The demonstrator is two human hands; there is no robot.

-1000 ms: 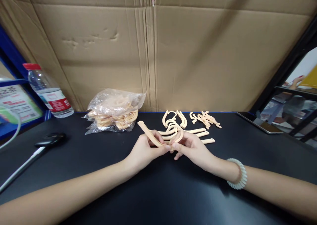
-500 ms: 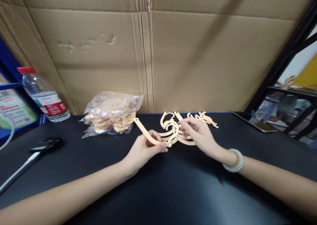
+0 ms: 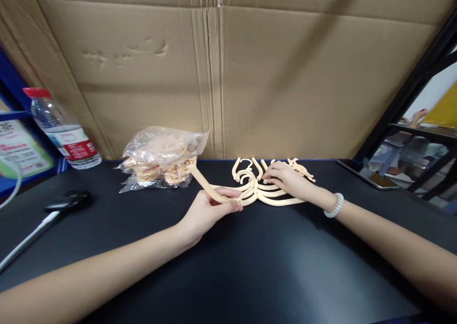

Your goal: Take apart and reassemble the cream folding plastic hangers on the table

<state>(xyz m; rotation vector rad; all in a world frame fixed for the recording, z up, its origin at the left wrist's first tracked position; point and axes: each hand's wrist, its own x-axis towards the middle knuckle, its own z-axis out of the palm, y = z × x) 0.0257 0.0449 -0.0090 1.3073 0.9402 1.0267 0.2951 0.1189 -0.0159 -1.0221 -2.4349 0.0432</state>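
A curved cream plastic hanger arm (image 3: 205,185) is pinched in my left hand (image 3: 207,211), its free end tilted up toward the bag. Beyond and right of that hand lie several cream hanger frames (image 3: 282,201), overlapping with their hooks bunched together. My right hand (image 3: 291,181) reaches over the frames, fingers curled down and closed at the lower end of a loose hanger arm (image 3: 264,166); its fingertips partly hide that end. Another loose hanger arm (image 3: 257,169) lies just left of those fingers. Behind my right hand sits a small heap of cream hanger hooks (image 3: 302,168).
A clear plastic bag (image 3: 162,148) of cream parts stands at back left. Further left are a red-capped water bottle (image 3: 73,141) and a black device (image 3: 67,200) with a white cable. A phone (image 3: 367,175) lies at right. Cardboard (image 3: 303,76) walls the back.
My right hand has moved down and slightly right, from above the hanger frames to a loose hanger arm behind them. My left hand still holds its hanger arm. The view has shifted slightly.
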